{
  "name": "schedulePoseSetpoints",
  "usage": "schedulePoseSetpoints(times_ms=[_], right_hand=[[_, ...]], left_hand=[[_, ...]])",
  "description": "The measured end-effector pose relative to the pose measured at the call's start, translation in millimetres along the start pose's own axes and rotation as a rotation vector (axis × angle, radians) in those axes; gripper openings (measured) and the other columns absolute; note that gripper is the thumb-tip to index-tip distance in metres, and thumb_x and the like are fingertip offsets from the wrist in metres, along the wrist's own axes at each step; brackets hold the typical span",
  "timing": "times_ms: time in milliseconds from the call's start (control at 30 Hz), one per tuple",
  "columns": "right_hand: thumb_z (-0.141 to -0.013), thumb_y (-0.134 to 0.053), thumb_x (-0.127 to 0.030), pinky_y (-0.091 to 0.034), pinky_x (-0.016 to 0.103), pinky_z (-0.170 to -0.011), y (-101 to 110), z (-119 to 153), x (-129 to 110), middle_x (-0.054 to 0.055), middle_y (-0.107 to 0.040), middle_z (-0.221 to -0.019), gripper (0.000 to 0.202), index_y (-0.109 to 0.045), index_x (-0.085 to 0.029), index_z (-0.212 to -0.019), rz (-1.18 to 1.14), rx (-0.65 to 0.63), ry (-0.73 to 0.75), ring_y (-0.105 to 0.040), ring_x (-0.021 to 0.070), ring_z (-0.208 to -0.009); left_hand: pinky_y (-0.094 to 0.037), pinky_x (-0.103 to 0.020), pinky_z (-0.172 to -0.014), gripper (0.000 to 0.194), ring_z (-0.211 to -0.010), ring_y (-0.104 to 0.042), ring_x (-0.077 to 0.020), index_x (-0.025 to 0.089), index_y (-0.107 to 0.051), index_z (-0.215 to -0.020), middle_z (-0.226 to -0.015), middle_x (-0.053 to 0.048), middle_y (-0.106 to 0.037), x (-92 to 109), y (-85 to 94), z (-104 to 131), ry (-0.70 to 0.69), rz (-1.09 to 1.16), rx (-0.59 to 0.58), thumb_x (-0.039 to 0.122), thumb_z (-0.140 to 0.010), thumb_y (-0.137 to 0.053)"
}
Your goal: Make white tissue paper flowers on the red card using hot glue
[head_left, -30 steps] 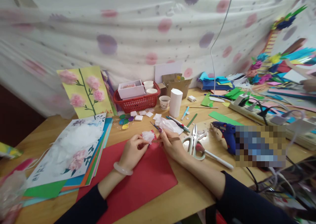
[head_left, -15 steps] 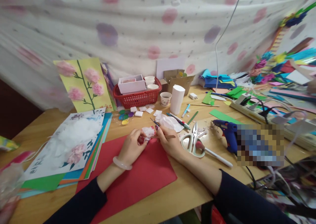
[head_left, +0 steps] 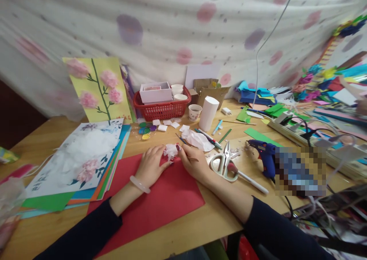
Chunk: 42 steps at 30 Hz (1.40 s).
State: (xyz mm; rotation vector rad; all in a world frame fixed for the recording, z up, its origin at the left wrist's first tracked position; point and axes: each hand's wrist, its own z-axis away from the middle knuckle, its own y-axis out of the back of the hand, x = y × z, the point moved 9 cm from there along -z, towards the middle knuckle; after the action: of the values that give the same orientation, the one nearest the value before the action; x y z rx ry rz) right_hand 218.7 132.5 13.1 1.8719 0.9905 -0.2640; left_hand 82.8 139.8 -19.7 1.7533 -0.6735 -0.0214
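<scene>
My left hand [head_left: 151, 162] is closed around the left side of a small crumpled white tissue piece [head_left: 171, 150], held above a red sheet of paper [head_left: 151, 206]. My right hand [head_left: 193, 160] meets it from the other side, thumb and fingers pinching a thin brown wooden stick [head_left: 194, 159]. Most of that stick is hidden by the fingers, so its tip cannot be made out. Just beyond my hands lies a loose white tissue [head_left: 197, 139]. Scissors [head_left: 225, 162] with pale handles rest to the right of my right hand.
A stack of coloured paper [head_left: 111, 168] with white cotton [head_left: 86, 145] on top lies left. Behind are a red basket [head_left: 163, 112], a paper cup [head_left: 195, 113] and a white roll [head_left: 208, 113]. A blue glue gun [head_left: 265, 155] and a power strip [head_left: 304, 139] are right.
My left hand has turned flatter, its fingers now stretched further over the white tissue piece. The brown stick shows less beyond my right hand. The camera view has shifted slightly.
</scene>
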Motion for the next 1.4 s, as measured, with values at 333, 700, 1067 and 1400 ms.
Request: schedulePoseSetpoints(times_ms=[333, 700, 1067, 1400], right_hand=[[-0.098, -0.038, -0.031, -0.023, 0.028, -0.050, -11, -23, -8, 0.001, -0.052, -0.049, 0.042, -0.051, -0.020, -0.059, 0.188, -0.051, -0.013, -0.043, 0.0123, -0.045], [-0.095, -0.044, -0.029, -0.029, 0.026, -0.050, -12, -56, -9, 0.005, -0.060, -0.050, 0.044, -0.050, -0.020, -0.052, 0.240, -0.035, -0.087, -0.054, 0.0142, -0.047], [-0.095, -0.038, -0.047, -0.033, 0.023, -0.042, 48, -40, 15, 0.001, -0.055, -0.045, 0.050, -0.047, -0.021, -0.053, -0.192, 0.283, -0.181, -0.054, 0.0128, -0.042], [-0.091, -0.041, -0.057, -0.033, 0.024, -0.040, 71, -39, 29, 0.000, -0.052, -0.041, 0.052, -0.051, -0.021, -0.055, -0.244, 0.404, -0.204, -0.050, 0.0130, -0.039]], left_hand=[[-0.043, -0.048, -0.101, 0.042, -0.118, -0.055, -0.0324, 0.016, -0.058, -0.124, -0.129, -0.014, -0.061, -1, -1.3, -1, -0.020, 0.053, 0.005, 0.033, -0.086, -0.063], [-0.039, -0.050, -0.106, 0.046, -0.128, -0.048, -0.0354, 0.012, -0.057, -0.125, -0.139, -0.020, -0.052, -6, -6.0, 0, 0.015, 0.018, -0.025, 0.034, -0.085, -0.065], [-0.034, -0.056, -0.109, 0.058, -0.135, -0.040, -0.0365, 0.015, -0.058, -0.127, -0.146, -0.021, -0.045, 2, -8.9, 6, 0.028, 0.143, -0.067, 0.052, -0.083, -0.064], [-0.021, -0.054, -0.117, 0.102, -0.148, -0.011, -0.0356, 0.014, -0.037, -0.146, -0.159, -0.023, -0.012, 42, -33.9, -9, -0.121, 0.422, -0.376, 0.051, -0.063, -0.083]])
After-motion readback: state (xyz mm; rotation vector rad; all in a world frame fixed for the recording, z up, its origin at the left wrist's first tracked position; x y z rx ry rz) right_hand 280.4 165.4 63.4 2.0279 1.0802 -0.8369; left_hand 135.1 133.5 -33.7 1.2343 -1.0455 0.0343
